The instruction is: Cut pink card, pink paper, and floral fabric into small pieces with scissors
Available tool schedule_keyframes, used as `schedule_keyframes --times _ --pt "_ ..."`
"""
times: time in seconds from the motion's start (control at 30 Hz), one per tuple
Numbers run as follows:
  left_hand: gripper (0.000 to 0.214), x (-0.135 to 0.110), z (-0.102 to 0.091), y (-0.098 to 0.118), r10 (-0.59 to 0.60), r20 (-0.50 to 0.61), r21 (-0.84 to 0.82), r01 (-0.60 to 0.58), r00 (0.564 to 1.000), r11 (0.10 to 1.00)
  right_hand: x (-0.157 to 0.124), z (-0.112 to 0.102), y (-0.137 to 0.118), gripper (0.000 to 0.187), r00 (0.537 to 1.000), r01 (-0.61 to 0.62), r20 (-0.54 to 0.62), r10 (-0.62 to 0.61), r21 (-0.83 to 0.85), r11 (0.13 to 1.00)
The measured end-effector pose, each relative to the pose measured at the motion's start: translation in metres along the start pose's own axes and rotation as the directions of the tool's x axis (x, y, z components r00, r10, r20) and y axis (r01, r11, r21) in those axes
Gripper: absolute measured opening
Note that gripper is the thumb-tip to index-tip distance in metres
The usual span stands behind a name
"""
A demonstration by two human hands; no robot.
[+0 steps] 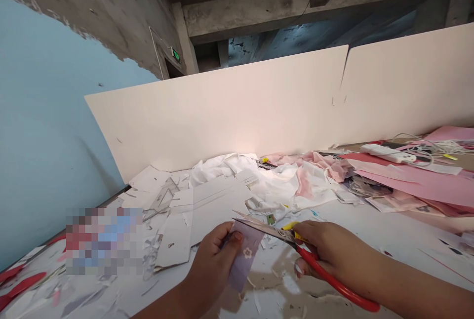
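Note:
My left hand [214, 259] pinches a strip of lilac paper [242, 259] printed with a small pale flower. My right hand [329, 250] grips a pair of red-handled scissors [335, 279] with a yellow pivot area. Their long metal blades [262, 227] lie open across the top of the paper, close to my left thumb. Whether the paper sits between the blades is hard to tell at this angle. Below both hands is a white work table [281, 304] strewn with paper scraps.
Cut white card sheets [200, 220] and a clear triangular ruler [159, 200] lie left of my hands. Behind them are crumpled white fabric [222, 168], pink sheets [418, 183], and a white power strip [387, 153] with cables. A tall white board [222, 111] stands along the back. A pixelated patch [103, 240] covers part of the left table.

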State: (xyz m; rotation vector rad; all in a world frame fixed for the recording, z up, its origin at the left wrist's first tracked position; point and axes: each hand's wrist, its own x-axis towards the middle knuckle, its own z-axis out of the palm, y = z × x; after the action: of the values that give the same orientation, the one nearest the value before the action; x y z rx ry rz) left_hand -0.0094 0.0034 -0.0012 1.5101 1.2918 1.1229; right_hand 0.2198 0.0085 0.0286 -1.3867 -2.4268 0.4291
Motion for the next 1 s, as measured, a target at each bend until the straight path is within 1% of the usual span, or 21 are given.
schedule_keyframes --times 0.1,0.27,0.37,0.47,0.6,0.7,0.77,0.83,1.0 --pt "0.03 -0.001 0.0 0.002 -0.001 0.012 -0.009 0.001 1.0 1.0 0.001 0.002 0.002 0.017 1.0 0.002 -0.003 -0.002 -0.019 1.0" --pt "0.032 -0.003 -0.001 0.004 0.008 0.037 -0.013 -0.007 0.999 1.0 0.001 0.003 0.003 0.026 1.0 0.004 0.004 -0.004 -0.043 0.999" --pt "0.032 -0.003 -0.001 0.002 -0.003 0.04 -0.023 0.004 0.999 1.0 0.001 0.003 0.004 0.027 1.0 -0.01 0.008 0.011 -0.052 0.999" --pt "0.032 -0.003 -0.001 0.001 0.004 0.043 -0.032 -0.003 0.999 0.999 0.003 0.002 0.006 0.025 0.999 -0.033 -0.019 0.033 -0.011 0.999" --pt "0.03 -0.004 0.0 0.003 0.002 0.034 -0.018 -0.001 0.999 1.0 0.0 0.0 0.003 0.028 0.997 -0.035 -0.071 0.039 0.044 0.998" --pt "0.03 -0.006 0.001 0.006 -0.008 0.026 -0.038 0.009 1.0 0.999 -0.005 -0.003 -0.002 0.043 0.998 -0.027 -0.057 0.031 0.07 0.997" --pt "0.029 -0.006 0.002 0.008 0.0 0.026 -0.057 0.002 1.0 0.998 -0.008 -0.004 -0.004 0.05 0.999 -0.027 -0.037 0.029 0.049 0.998" --pt "0.029 -0.006 0.002 0.007 0.009 0.017 -0.058 -0.008 1.0 0.998 -0.008 -0.004 -0.004 0.048 1.0 -0.011 -0.025 0.012 0.016 1.0" --pt "0.026 -0.004 0.004 0.003 0.0 -0.004 -0.034 -0.001 1.0 0.999 -0.004 -0.003 -0.002 0.039 0.998 0.047 -0.045 -0.049 -0.035 0.998"
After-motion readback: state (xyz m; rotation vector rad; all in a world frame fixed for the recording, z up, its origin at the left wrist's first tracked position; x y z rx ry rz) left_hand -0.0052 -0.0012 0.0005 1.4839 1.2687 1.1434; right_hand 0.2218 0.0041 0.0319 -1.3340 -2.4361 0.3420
